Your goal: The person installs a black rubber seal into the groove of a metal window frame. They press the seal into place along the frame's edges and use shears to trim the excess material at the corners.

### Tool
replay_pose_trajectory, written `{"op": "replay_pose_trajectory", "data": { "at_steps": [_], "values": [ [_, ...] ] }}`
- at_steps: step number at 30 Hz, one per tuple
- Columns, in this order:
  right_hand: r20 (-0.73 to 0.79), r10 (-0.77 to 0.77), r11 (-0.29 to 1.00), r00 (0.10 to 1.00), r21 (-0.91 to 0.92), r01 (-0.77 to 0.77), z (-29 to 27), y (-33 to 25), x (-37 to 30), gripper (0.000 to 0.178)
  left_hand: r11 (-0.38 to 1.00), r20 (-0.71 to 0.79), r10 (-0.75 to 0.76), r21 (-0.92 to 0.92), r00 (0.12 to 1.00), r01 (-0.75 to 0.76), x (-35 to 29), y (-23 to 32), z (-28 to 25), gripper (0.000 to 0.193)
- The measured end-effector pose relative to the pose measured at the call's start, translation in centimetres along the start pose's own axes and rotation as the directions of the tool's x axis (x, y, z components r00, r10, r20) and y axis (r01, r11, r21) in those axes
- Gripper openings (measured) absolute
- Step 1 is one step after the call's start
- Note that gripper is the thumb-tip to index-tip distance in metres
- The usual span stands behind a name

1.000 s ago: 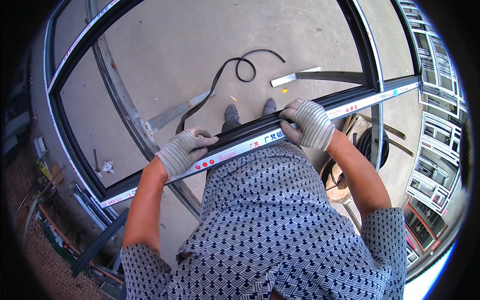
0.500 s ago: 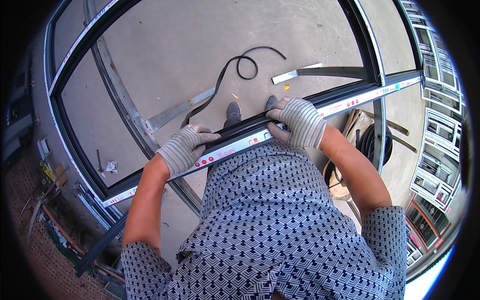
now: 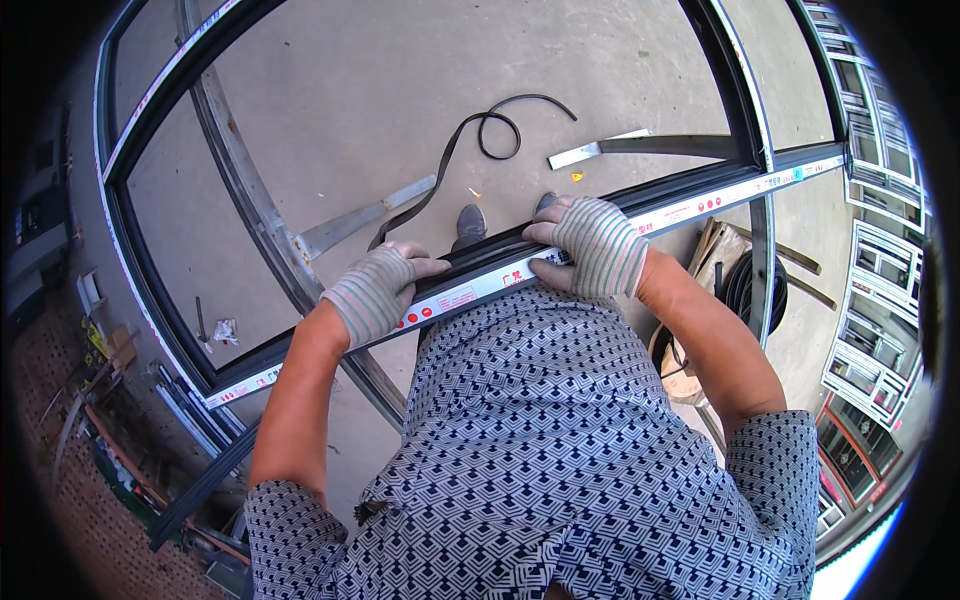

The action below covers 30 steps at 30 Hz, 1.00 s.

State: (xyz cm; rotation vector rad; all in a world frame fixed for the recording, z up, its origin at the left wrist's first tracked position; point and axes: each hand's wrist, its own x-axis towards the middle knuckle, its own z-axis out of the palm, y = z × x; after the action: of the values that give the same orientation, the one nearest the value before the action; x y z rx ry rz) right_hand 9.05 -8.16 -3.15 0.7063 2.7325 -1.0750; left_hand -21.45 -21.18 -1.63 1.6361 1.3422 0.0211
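Note:
A large dark window frame with white printed film on its outer face lies across in front of my body. Through a striped glove, my left hand closes on the near bar, thumb and fingers close together over its upper edge. Farther right along that bar, my right hand, gloved alike, grips it with fingertips on the black inner edge and thumb against the white face. A black rubber strip trails from behind my left hand to the floor and curls into a loop. Whether my fingers also press a strip is hidden.
Metal support bars run under the frame. On the floor lie a short silver profile and scraps. A black coil rests on cardboard at right. White window frames stand at far right; long profiles lie at lower left.
My left hand has slid slightly right along the bar, closer to my right hand. The right hand has shifted slightly left. Both still grip the bar.

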Motion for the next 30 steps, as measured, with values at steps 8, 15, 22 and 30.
{"op": "replay_pose_trajectory", "data": {
  "at_steps": [8, 15, 22, 30],
  "values": [
    [-0.012, -0.007, 1.0, 1.0, -0.019, 0.007, -0.3, -0.1, 0.3, 0.041, 1.0, -0.018, -0.019, 0.017, 1.0, 0.019, 0.3, 0.7, 0.0, 0.046],
    [-0.02, -0.011, 1.0, 1.0, -0.016, 0.01, -0.3, 0.3, 0.3, 0.039, 0.978, 0.001, -0.108, 0.18, 0.994, 0.106, 2.3, 2.2, 1.4, 0.076],
    [-0.053, -0.04, 0.999, 0.998, -0.017, 0.039, -0.1, 1.3, 0.2, 0.037, 0.964, -0.04, -0.058, 0.257, 0.997, 0.067, 3.6, 3.1, 1.9, 0.075],
    [-0.088, -0.061, 0.998, 0.994, -0.031, 0.058, -0.1, 1.7, 0.4, 0.034, 0.97, -0.125, 0.059, 0.243, 0.99, -0.027, 4.9, 2.9, 2.7, 0.066]
  ]
}}
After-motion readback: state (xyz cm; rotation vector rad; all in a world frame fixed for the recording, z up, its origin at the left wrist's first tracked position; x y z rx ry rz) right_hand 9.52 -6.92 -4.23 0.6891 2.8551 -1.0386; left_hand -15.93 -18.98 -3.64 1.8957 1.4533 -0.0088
